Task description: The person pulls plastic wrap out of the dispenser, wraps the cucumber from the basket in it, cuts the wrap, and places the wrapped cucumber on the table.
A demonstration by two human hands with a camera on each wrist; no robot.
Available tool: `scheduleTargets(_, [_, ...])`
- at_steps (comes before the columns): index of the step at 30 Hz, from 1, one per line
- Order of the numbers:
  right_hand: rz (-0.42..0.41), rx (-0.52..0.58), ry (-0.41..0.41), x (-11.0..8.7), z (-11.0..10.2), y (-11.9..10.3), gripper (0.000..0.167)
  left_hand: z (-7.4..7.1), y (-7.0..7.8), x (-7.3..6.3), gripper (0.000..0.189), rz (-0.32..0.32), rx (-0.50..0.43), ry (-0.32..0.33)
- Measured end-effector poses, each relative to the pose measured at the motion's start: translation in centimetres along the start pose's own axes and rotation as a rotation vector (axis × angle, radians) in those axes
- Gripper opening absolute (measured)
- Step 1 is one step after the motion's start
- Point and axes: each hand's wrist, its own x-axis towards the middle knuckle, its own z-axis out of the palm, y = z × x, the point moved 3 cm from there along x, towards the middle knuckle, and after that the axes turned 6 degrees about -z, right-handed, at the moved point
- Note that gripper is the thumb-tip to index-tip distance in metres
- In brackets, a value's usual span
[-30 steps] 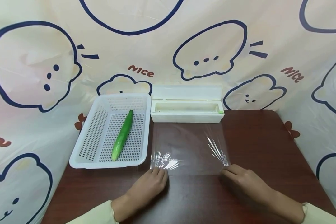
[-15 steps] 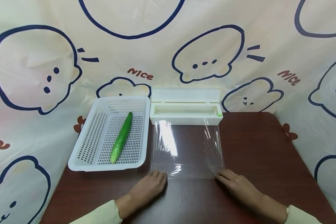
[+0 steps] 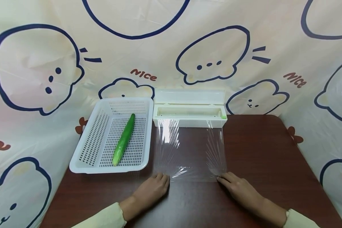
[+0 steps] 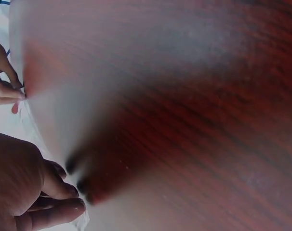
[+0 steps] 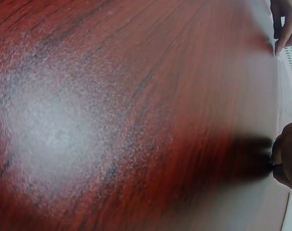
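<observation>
A clear sheet of cling film [image 3: 192, 152] stretches from the front of a white film dispenser box [image 3: 189, 123] toward me. My left hand [image 3: 152, 191] pinches its near left corner between thumb and fingers. At the near right corner my right hand [image 3: 240, 190] pinches the film the same way, and creases fan out from both grips. The dispenser's lid [image 3: 189, 96] stands raised at the back. In the left wrist view the left hand's fingertips [image 4: 73, 204] meet at the film's edge, close over the tabletop.
Left of the film sits a white perforated basket [image 3: 86, 167] with one green cucumber [image 3: 123, 139] in it. Everything stands on a dark red-brown wooden table [image 3: 262, 152]. A patterned cloth [image 3: 165, 57] hangs behind and along both sides.
My right hand has moved left and slightly nearer, holding its corner. The film now rises over the box's front and shows more vertical creases. My left hand has barely moved.
</observation>
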Motion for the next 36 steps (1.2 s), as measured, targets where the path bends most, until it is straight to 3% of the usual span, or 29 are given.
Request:
scheduleTargets(12, [0.017,-0.009,-0.019,-0.3,0.2,-0.2,0.060,0.5,0.4,-0.2,0.029,-0.051,-0.054,-0.034])
scheduleTargets(20, [0.026,-0.003,-0.027,-0.4,0.4,-0.2,0.062,0.0,1.0,-0.9,0.035,-0.117,-0.023,-0.003])
scheduleTargets(25, [0.029,-0.014,-0.030,-0.3,0.3,-0.2,0.063,-0.2,1.3,-1.2,0.040,-0.136,-0.005,-0.052])
scheduleTargets(33, [0.034,-0.036,-0.015,-0.4,0.4,-0.5,0.065,0.2,1.5,-1.3,0.038,-0.234,-0.119,-0.005])
scheduleTargets(36, [0.037,-0.048,-0.017,-0.5,0.5,-0.6,0.066,0.3,1.5,-1.3,0.043,-0.262,-0.189,-0.024])
